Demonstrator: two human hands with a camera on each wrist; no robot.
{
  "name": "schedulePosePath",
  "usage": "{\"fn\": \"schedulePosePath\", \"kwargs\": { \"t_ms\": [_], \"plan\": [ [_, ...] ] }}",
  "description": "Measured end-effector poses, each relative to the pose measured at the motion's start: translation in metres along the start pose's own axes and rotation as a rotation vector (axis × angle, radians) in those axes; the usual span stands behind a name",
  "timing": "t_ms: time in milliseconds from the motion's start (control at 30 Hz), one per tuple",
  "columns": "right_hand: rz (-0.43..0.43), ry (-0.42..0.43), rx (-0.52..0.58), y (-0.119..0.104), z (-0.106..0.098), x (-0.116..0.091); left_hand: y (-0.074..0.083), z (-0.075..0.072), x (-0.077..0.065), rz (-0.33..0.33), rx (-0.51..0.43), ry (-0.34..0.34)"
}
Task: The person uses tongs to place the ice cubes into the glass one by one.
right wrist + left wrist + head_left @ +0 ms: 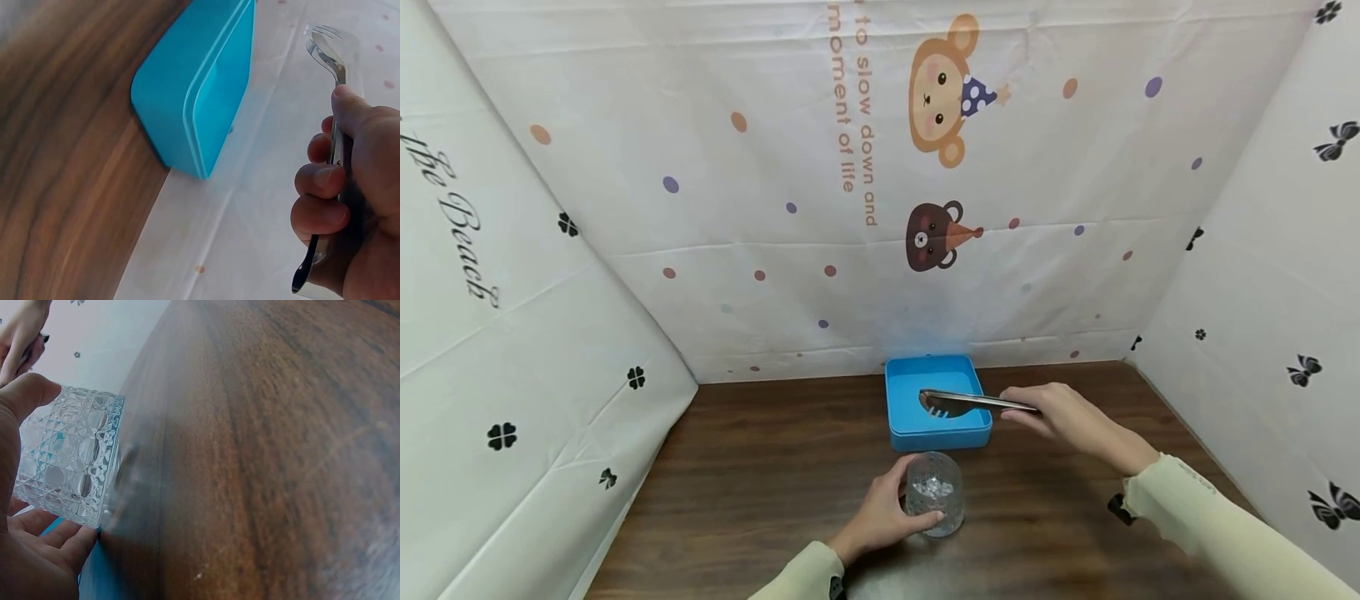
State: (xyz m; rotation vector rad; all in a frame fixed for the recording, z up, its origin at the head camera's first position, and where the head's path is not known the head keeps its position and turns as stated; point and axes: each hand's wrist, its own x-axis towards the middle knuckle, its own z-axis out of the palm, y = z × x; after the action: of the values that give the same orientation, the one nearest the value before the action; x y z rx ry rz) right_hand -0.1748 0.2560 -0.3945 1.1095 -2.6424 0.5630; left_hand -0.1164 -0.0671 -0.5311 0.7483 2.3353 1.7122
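Observation:
My left hand [883, 510] grips a clear cut-glass tumbler [935, 496] that stands on the wooden table. Clear, shiny pieces show inside it in the head view. Up close in the left wrist view, the thumb lies along one side of the patterned glass [69, 453] and the fingers along the other. Metal serving tongs [977, 402], with a fork-like end and a spoon-like end, are held in my right hand [1063, 417]. Their tips hang over the blue box [901, 442]. A faint see-through block [351, 49] shows by the tips in the right wrist view.
The open blue box sits at the back of the dark wooden table [760, 467], close to the printed back cloth [835, 300]. White cloth walls also rise at the left [550, 367] and right [1247, 333].

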Motion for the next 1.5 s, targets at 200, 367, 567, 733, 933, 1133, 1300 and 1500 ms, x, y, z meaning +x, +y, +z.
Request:
{"fn": "schedulePosePath", "kwargs": {
  "t_ms": [200, 367, 567, 733, 933, 1133, 1300, 1500],
  "plan": [
    [-0.077, 0.003, 0.013, -0.019, 0.002, -0.012, 0.003, -0.004, 0.0, 0.015, 0.01, 0.007],
    [-0.072, -0.01, -0.025, -0.028, 0.006, -0.026, 0.005, -0.005, 0.001, -0.017, 0.031, -0.011],
    [-0.064, -0.026, -0.024, -0.031, 0.009, -0.033, 0.003, -0.005, 0.001, -0.036, 0.062, -0.01],
    [-0.085, -0.028, -0.034, -0.034, 0.012, -0.037, 0.003, -0.005, 0.001, -0.072, 0.078, -0.02],
    [-0.082, -0.021, -0.063, -0.035, 0.013, -0.04, 0.004, -0.005, 0.0, -0.08, 0.082, -0.025],
    [-0.061, -0.024, -0.063, -0.032, 0.014, -0.041, 0.001, -0.003, 0.0, -0.066, 0.065, -0.021],
    [-0.053, -0.037, -0.059, -0.027, 0.015, -0.039, -0.002, -0.001, -0.001, -0.061, 0.044, -0.019],
    [-0.054, -0.01, -0.125, -0.01, 0.01, -0.028, -0.001, 0.001, -0.001, -0.016, 0.018, -0.004]
  ]
}}
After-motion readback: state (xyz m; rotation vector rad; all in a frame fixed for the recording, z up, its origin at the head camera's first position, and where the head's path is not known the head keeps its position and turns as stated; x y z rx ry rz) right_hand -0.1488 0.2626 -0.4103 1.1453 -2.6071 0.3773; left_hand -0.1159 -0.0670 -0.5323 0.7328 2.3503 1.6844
